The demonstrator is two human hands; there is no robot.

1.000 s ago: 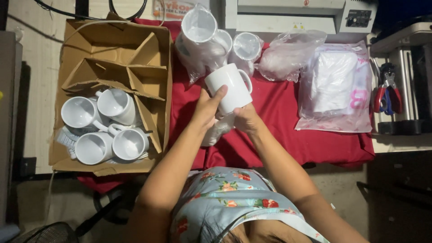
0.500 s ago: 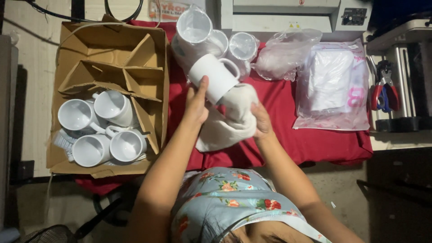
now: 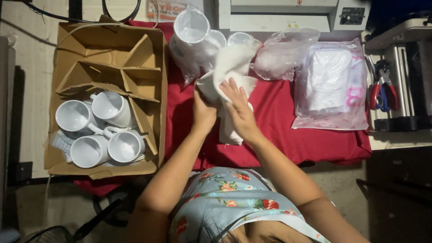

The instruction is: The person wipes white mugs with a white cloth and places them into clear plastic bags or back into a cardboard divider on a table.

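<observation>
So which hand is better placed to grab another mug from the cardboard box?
Probably the left hand: it is on the side of the cardboard box with the white mugs, while the right hand lies flat on the white cloth.

Crumpled white cloth [image 3: 231,67] between hands

Person seen from above. Top [image 3: 234,198] is pale blue-green cloth with a floral print — small red and orange blooms, green leaves, scattered unevenly. No sleeves show; both arms bare from shoulder down. Left hand [image 3: 203,112] and right hand [image 3: 238,110] bare — no gloves, and no rings, watch or bands that can be made out. Dark hair [image 3: 211,231] at the lower edge of view.
</observation>
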